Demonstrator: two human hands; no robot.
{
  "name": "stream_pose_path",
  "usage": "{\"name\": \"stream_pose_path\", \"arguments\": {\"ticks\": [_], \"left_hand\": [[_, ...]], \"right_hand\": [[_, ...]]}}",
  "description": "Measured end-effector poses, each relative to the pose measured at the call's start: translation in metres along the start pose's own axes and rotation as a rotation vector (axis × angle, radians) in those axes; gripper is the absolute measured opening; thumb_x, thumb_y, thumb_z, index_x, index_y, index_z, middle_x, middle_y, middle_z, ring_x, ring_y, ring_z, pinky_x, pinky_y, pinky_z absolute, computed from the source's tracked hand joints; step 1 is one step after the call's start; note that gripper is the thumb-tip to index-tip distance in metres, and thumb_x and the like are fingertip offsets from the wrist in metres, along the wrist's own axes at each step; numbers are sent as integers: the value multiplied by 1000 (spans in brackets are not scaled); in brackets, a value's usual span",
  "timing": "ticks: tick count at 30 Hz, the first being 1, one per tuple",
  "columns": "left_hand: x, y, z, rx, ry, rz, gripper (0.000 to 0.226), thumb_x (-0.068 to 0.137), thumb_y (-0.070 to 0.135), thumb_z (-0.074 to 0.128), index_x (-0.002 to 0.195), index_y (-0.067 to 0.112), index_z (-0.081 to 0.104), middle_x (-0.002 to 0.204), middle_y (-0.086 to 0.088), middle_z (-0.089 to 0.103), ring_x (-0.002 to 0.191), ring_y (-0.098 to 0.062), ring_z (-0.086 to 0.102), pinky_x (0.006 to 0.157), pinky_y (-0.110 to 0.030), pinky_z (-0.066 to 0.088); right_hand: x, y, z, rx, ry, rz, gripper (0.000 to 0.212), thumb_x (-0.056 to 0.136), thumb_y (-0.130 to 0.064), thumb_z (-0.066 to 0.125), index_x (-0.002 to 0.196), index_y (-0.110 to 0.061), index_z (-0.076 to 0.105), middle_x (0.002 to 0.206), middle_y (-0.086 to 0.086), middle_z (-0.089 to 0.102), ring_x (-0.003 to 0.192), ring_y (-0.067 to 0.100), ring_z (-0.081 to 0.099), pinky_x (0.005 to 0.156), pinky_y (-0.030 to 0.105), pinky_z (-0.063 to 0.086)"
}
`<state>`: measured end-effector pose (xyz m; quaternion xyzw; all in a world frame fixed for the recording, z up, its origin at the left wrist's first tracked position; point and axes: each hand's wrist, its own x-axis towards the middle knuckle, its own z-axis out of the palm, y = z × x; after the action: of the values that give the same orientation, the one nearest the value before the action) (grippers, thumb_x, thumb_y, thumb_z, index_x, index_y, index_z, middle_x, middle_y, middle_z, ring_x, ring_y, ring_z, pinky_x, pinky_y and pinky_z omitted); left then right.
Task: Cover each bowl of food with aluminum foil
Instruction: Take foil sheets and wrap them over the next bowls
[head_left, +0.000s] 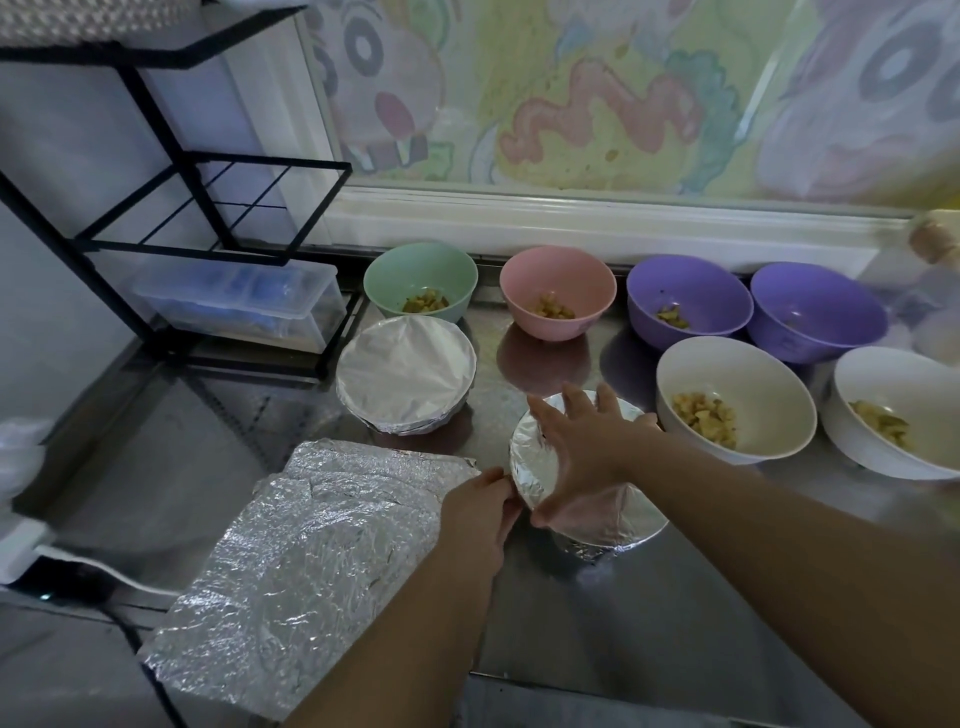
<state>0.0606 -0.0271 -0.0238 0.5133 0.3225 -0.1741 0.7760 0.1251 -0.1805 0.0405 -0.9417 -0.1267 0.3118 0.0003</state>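
Foil-topped bowl (608, 525): front centre of steel counter (597, 623), foil folded over rim
Right hand (587, 447): fingers spread flat on top, likely pinning foil
Left hand (483, 512): fingers curled at left rim, apparently crimping foil edge
Done: covered bowl (405, 382), behind-left
Pending: six open bowls (558, 291) behind
Obstacle: white bowl (735, 397) beside right wrist
Supply: foil sheets (306, 566) under left forearm

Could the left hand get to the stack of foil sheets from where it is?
Probably yes: the left hand is at the foil-covered bowl's edge, right beside the foil sheets, with nothing lying between them.
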Motion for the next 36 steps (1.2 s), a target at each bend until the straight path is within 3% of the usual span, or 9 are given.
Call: {"name": "stream_pose_path", "arguments": {"ticks": [4, 7, 14, 19, 22, 25, 27, 33, 36], "left_hand": [[-12, 0, 7, -28, -6, 7, 34, 95, -9, 48, 125, 0, 62, 108, -15, 67, 95, -23, 64, 83, -30, 55], [-20, 14, 9, -62, -40, 1, 25, 96, -3, 48, 111, 1, 69, 103, -14, 72, 103, -25, 67, 100, -42, 52], [-32, 57, 26, 194, -245, -27, 28, 99, 25, 44, 90, 16, 69, 86, -4, 69, 78, -17, 64, 80, -30, 48], [-26, 63, 34, 145, -292, -132, 47, 101, 39, 39, 129, 10, 64, 128, -15, 67, 121, -29, 62, 111, -45, 43], [-23, 66, 34, 160, -284, -177, 48, 103, 40, 36, 125, 10, 66, 123, -13, 69, 116, -28, 65, 96, -37, 52], [-22, 75, 35, 210, -311, -202, 49, 104, 41, 33, 113, 8, 68, 117, -14, 71, 95, -24, 69, 75, -30, 55], [-23, 81, 36, 270, -299, -207, 48, 105, 39, 31, 108, 7, 66, 116, -15, 70, 86, -22, 67, 70, -29, 54], [-17, 87, 44, 370, -250, -188, 49, 99, 39, 42, 128, 5, 63, 129, -14, 65, 106, -27, 64, 76, -32, 52], [-13, 86, 47, 383, -264, -204, 62, 83, 43, 50, 130, 5, 62, 134, -16, 62, 123, -33, 60, 100, -42, 48]], "right_hand": [[-2, -1, -1, 5, 2, 1, 153, 36, -93, 73, 150, -53, -21, 167, -6, -23, 152, 42, -21, 104, 87, 8], [-2, 0, 0, -1, 15, -2, 153, 34, -95, 71, 150, -53, -20, 168, -6, -21, 152, 43, -20, 103, 88, 9], [0, 2, 2, -1, 27, -19, 155, 32, -95, 68, 149, -52, -23, 169, -3, -18, 151, 46, -20, 105, 86, 10], [-1, 2, 2, 5, 29, -19, 153, 36, -94, 71, 150, -53, -23, 168, -4, -21, 152, 44, -21, 104, 87, 7], [-2, 1, 2, 17, 22, -20, 152, 39, -92, 73, 150, -53, -23, 168, -2, -22, 151, 45, -23, 105, 86, 7], [-2, 1, 2, 27, 20, -28, 152, 40, -91, 74, 150, -52, -24, 168, -2, -22, 150, 46, -23, 106, 86, 8], [0, 2, 3, 35, 19, -33, 153, 37, -92, 72, 150, -52, -24, 168, -2, -22, 150, 47, -24, 106, 86, 8], [2, 2, 5, 47, 27, -33, 154, 27, -96, 64, 151, -54, -19, 168, -3, -20, 150, 47, -22, 106, 85, 8], [1, 1, 4, 41, 32, -31, 152, 32, -94, 68, 151, -54, -17, 168, -2, -20, 151, 47, -21, 106, 85, 9]]}}
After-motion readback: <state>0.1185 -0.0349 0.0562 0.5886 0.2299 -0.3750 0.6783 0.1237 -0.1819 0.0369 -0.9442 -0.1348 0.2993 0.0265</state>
